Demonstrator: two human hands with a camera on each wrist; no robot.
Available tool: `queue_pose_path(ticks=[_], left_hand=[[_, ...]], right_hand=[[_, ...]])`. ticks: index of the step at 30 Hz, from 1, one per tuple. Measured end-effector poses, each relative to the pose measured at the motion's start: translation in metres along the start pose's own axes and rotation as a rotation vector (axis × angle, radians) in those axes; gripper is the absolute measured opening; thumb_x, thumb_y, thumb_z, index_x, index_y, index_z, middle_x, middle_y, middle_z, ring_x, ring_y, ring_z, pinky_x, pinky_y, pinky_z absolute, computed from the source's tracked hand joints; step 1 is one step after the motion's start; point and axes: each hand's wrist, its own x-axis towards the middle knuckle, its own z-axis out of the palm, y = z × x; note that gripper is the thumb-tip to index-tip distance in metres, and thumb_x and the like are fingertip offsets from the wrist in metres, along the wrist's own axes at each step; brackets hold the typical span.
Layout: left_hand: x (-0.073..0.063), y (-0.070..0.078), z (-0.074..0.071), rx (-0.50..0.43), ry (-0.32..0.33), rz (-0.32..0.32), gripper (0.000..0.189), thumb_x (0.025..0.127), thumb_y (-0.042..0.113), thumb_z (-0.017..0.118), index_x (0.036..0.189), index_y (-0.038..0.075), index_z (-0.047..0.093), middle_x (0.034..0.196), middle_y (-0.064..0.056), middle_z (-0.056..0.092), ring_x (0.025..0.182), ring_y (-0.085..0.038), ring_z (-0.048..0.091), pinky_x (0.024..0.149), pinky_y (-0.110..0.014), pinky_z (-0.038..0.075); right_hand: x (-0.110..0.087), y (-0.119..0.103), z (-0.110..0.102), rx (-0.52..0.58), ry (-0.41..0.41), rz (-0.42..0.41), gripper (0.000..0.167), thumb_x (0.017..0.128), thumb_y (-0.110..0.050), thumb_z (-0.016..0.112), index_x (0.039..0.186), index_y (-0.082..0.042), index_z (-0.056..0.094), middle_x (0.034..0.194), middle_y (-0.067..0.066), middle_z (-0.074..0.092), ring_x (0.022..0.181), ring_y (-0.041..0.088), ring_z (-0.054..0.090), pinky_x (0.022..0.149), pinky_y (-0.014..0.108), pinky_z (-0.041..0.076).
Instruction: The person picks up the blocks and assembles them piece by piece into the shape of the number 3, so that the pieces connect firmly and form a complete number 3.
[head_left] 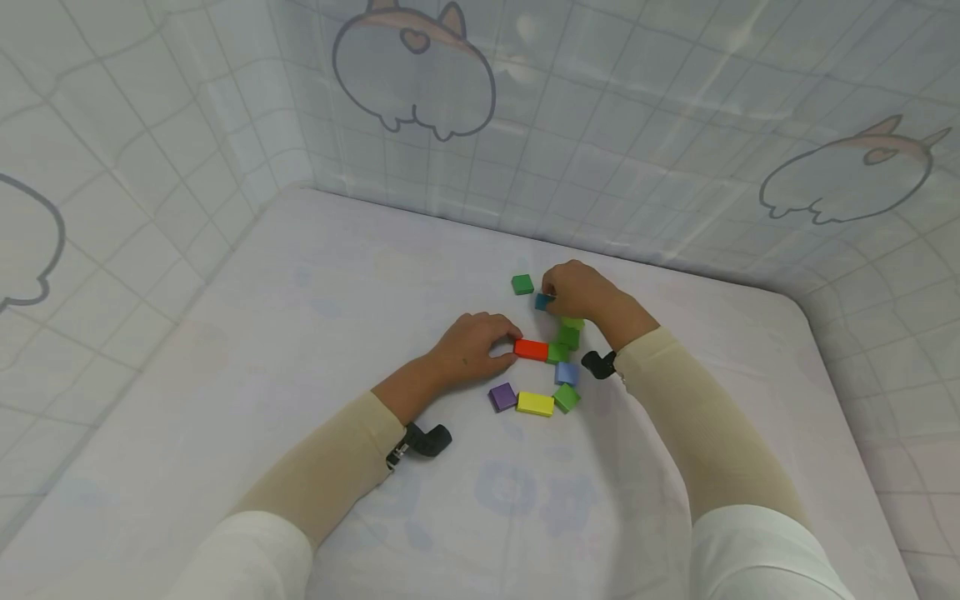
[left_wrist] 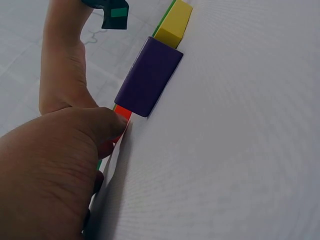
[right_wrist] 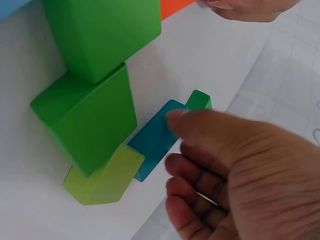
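My left hand [head_left: 470, 348] pinches the left end of a red block [head_left: 531, 349] between thumb and index finger. My right hand [head_left: 583, 290] has its thumb on a teal block [right_wrist: 159, 140], with fingers curled at its far side. Beside the teal block sits a light green block [right_wrist: 105, 181], and a darker green block [right_wrist: 95, 117] touches that one. Another green block [head_left: 557, 353] meets the red block's right end. Beyond the teal block lies a separate green block [head_left: 522, 285].
Nearer the body, a blue block [head_left: 567, 373], a green block [head_left: 567, 397], a yellow block [head_left: 536, 404] and a purple block [head_left: 502, 397] continue the curved line. All lie on a white sheet [head_left: 337, 283]. Patterned cloth walls [head_left: 585, 125] rise behind and at both sides.
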Motion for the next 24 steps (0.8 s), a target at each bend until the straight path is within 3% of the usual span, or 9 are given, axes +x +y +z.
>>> queue_pose_path(ticks=[12, 24], left_hand=[[0.0, -0.001, -0.001, -0.007, -0.01, 0.011, 0.033, 0.092, 0.032, 0.069, 0.123, 0.021, 0.067, 0.115, 0.012, 0.068, 0.105, -0.007, 0.059, 0.095, -0.032, 0.046], [0.001, -0.002, 0.0, -0.014, -0.007, 0.008, 0.032, 0.092, 0.032, 0.069, 0.123, 0.023, 0.067, 0.116, 0.013, 0.067, 0.107, -0.008, 0.058, 0.095, -0.033, 0.044]], right_hand=[[0.009, -0.011, -0.003, -0.021, 0.09, -0.084, 0.039, 0.093, -0.016, 0.068, 0.13, -0.005, 0.063, 0.129, 0.009, 0.064, 0.12, 0.026, 0.058, 0.104, 0.042, 0.047], [0.023, -0.018, -0.006, -0.079, 0.059, -0.12, 0.041, 0.095, -0.013, 0.063, 0.135, -0.004, 0.059, 0.135, 0.011, 0.059, 0.123, 0.026, 0.055, 0.108, 0.04, 0.043]])
